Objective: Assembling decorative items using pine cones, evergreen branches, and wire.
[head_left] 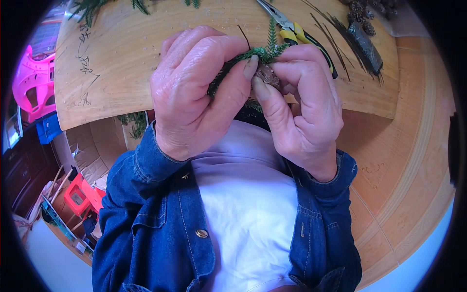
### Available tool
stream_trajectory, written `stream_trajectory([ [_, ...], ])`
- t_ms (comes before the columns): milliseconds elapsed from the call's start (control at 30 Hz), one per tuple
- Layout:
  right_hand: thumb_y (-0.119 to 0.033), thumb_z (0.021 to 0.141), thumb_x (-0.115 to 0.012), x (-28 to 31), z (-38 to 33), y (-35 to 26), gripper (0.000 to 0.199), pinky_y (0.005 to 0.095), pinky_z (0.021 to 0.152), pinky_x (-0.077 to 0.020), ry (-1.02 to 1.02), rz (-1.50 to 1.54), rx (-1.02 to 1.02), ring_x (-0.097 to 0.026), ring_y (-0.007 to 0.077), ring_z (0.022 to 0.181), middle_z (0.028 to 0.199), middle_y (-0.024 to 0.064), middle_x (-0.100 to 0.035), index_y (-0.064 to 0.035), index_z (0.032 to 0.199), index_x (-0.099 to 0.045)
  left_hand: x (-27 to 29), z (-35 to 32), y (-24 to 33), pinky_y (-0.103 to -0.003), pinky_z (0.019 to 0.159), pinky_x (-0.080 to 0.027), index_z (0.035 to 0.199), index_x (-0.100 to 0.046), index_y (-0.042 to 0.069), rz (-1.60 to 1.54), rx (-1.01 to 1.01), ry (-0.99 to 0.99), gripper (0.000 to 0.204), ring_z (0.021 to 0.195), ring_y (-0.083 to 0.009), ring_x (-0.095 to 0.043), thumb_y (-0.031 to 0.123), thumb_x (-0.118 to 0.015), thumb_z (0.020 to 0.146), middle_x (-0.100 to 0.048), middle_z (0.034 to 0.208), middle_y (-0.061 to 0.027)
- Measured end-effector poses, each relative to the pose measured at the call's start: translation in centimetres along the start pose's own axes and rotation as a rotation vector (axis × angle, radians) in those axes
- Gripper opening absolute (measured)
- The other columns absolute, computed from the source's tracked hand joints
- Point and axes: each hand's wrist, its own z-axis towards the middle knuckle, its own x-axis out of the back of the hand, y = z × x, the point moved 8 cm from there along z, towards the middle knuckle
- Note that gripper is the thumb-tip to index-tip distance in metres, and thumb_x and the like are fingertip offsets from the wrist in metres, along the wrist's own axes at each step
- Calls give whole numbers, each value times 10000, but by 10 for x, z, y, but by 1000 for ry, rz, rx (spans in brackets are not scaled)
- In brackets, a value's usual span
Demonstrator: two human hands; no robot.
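Observation:
Both hands meet above the near part of the wooden table. My left hand point(199, 87) is closed round a green artificial pine sprig point(270, 48), with its thumb pressed on the needles. A thin dark wire point(244, 37) sticks up beside its fingertips. My right hand point(306, 92) pinches a small brown piece, which looks like a pine cone point(266, 76), against the sprig between thumb and forefinger. Fingers hide most of the joint between cone and sprig. Pliers with yellow and black handles point(302, 37) lie just beyond my right hand.
Wrapped dark wire stems point(366, 48) and several pine cones point(359, 13) lie at the table's point(126, 58) far right. More green sprigs point(90, 9) rest along the far left edge. On the left stand a pink plastic chair point(31, 87), a cardboard box point(97, 146) and a red stool point(82, 194).

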Motion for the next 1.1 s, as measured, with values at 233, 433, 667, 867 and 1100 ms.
stream_trajectory([
  [233,-29,803,-679,-1,0,4,151,235,599,-429,-3,0,-61,-518,126,716,926,121,-567,31,893,-574,-3,1,-10,-222,697,-409,922,-564,-72,-61,134,20,84,771,-146,-506,-54,-564,840,-545,833,-84],
  [433,-46,833,-645,21,10,18,131,212,663,-401,14,219,-201,-491,96,763,925,92,-568,37,907,-575,-2,6,-10,-236,687,-386,897,-563,-77,-187,76,-98,81,756,-151,-482,-56,-540,822,-532,826,-83],
  [667,-103,917,-589,-1,31,27,123,166,588,-400,-417,480,-456,-483,27,671,777,-12,-557,15,951,-583,-7,6,-5,-250,651,-366,889,-575,-83,-268,20,-200,93,742,-155,-468,-46,-556,806,-510,799,-76],
  [867,-115,904,-610,-9,27,34,162,176,594,-414,-482,626,-546,-490,33,682,797,-6,-557,13,1000,-579,-9,4,-10,-246,642,-350,901,-582,-85,-385,92,-202,107,726,-140,-452,-28,-577,811,-493,786,-60],
  [1100,-42,859,-603,-7,32,22,96,211,662,-372,-339,493,-282,-482,131,750,848,69,-544,38,884,-556,-8,2,-17,-233,652,-341,915,-592,-79,-516,196,-196,124,727,-120,-440,11,-576,831,-491,795,-45],
])
